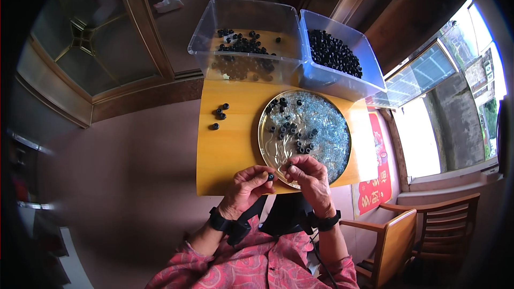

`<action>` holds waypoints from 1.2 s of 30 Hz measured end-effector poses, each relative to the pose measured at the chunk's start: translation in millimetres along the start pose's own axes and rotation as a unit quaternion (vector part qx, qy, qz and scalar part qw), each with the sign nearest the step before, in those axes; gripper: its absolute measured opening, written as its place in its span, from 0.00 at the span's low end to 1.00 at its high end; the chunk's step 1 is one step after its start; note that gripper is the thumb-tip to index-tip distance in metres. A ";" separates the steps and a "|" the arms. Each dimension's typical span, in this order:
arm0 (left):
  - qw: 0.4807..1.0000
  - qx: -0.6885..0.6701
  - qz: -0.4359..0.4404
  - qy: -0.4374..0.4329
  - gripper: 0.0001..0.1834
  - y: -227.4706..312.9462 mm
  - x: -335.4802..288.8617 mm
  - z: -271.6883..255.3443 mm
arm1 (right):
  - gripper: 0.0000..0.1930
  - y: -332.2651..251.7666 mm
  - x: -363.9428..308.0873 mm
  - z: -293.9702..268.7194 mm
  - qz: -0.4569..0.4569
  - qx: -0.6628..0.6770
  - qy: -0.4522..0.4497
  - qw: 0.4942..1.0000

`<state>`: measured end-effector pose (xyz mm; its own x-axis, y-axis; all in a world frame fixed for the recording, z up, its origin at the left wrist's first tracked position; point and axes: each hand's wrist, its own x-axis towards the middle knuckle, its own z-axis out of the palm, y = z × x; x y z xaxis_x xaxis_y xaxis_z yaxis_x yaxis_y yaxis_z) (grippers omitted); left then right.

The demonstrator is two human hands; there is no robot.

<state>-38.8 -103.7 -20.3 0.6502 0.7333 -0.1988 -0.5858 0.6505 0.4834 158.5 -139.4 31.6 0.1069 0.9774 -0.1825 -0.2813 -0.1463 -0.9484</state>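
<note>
My left hand [247, 186] is closed near the table's front edge, with a small black hollow cap [271, 177] pinched between thumb and fingertips. Close beside it, my right hand [310, 179] is pinched shut over the tray's near rim. Something tiny and dark [290, 166] shows at its fingertips, too small to name. Beneath and beyond the right hand lies a round, shiny metal tray [263, 138]. Many small clear, bluish pieces [329, 131] cover its right side. Loose black caps [289, 127] are scattered over its left and middle.
Several black caps [220, 112] sit on the yellow tabletop [227, 152] left of the tray. Behind stand a clear plastic bin [199, 35] partly filled with black caps and a bluish bin [337, 83] holding many more. Wooden chairs [399, 235] stand at the right.
</note>
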 end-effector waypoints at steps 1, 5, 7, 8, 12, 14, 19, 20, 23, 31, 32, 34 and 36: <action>1.000 -0.008 0.006 -0.007 0.11 -1.1 -0.3 1.9 | 0.10 2.2 -3.9 1.5 0.012 0.013 0.003 1.000; 1.000 -0.013 0.019 -0.022 0.12 -2.3 -1.8 8.0 | 0.08 5.8 -16.3 8.4 0.027 0.015 0.036 0.999; 0.999 -0.016 0.019 -0.020 0.12 -2.7 -2.4 10.1 | 0.08 7.9 -21.4 9.5 0.008 -0.023 0.042 0.999; 0.999 -0.020 0.020 -0.020 0.12 -2.9 -2.6 11.2 | 0.09 9.3 -23.9 10.2 -0.010 -0.063 0.047 0.997; 1.000 -0.003 0.021 -0.016 0.12 -4.5 -3.4 16.8 | 0.10 16.5 -31.8 15.4 -0.066 -0.078 0.042 0.994; 1.000 0.011 0.018 -0.013 0.12 -6.6 -3.0 15.8 | 0.10 17.8 -34.9 18.4 -0.074 -0.152 0.080 0.982; 0.999 0.027 0.007 -0.018 0.12 -8.1 -3.7 16.8 | 0.10 22.2 -38.7 17.8 -0.094 -0.191 0.108 0.971; 0.999 0.034 0.005 -0.014 0.12 -7.8 -4.1 17.7 | 0.10 19.9 -38.9 18.4 -0.123 -0.231 0.108 0.959; 0.999 0.051 -0.004 -0.004 0.12 -8.0 -5.0 18.6 | 0.10 12.3 -39.8 23.6 -0.165 -0.288 0.109 0.937; 0.999 0.027 -0.021 0.001 0.13 -10.1 -4.9 18.0 | 0.13 11.9 -38.2 26.4 -0.148 -0.296 0.119 0.936; 0.999 0.020 -0.024 -0.001 0.13 -9.9 -4.8 16.9 | 0.12 14.7 -37.8 23.8 -0.135 -0.268 0.108 0.948; 1.000 0.010 -0.026 -0.002 0.13 -8.9 -4.8 16.9 | 0.11 16.9 -37.9 23.3 -0.121 -0.239 0.096 0.959; 1.000 0.000 -0.027 -0.003 0.13 -8.0 -4.5 17.1 | 0.09 17.5 -38.1 25.6 -0.082 -0.123 0.098 0.984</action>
<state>-28.7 -115.6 -8.8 0.6843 0.6952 -0.2199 -0.5487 0.6896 0.4726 125.2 -175.2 28.6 0.3207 0.9461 -0.0448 -0.0084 -0.0445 -0.9990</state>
